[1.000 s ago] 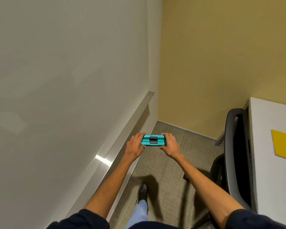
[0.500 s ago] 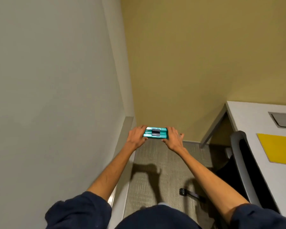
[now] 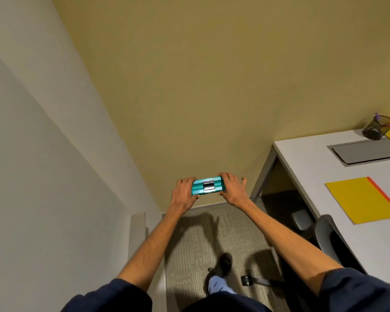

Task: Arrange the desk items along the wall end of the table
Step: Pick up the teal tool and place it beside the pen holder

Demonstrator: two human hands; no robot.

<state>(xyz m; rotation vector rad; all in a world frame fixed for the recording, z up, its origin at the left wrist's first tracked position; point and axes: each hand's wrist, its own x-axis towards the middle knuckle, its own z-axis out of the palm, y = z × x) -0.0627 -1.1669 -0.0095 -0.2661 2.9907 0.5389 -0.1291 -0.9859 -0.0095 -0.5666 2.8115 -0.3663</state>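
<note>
We grip the teal block [image 3: 208, 186] at its ends, left hand [image 3: 182, 195] and right hand [image 3: 232, 190] closed on it. It hangs over floor, away from the surface [image 3: 306, 176]; a slip drops it.

Folder [image 3: 363, 200] on table [image 3: 306, 158]; cup [image 3: 377, 128] behind; chair [image 3: 331, 239] before

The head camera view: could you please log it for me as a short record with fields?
held item: teal ridged plastic block with a dark centre band
left hand: grips its left end
right hand: grips its right end
item position: in the air above carpet, left of the white table
on table: yellow folder, grey inset panel, dark mesh pen cup
</note>
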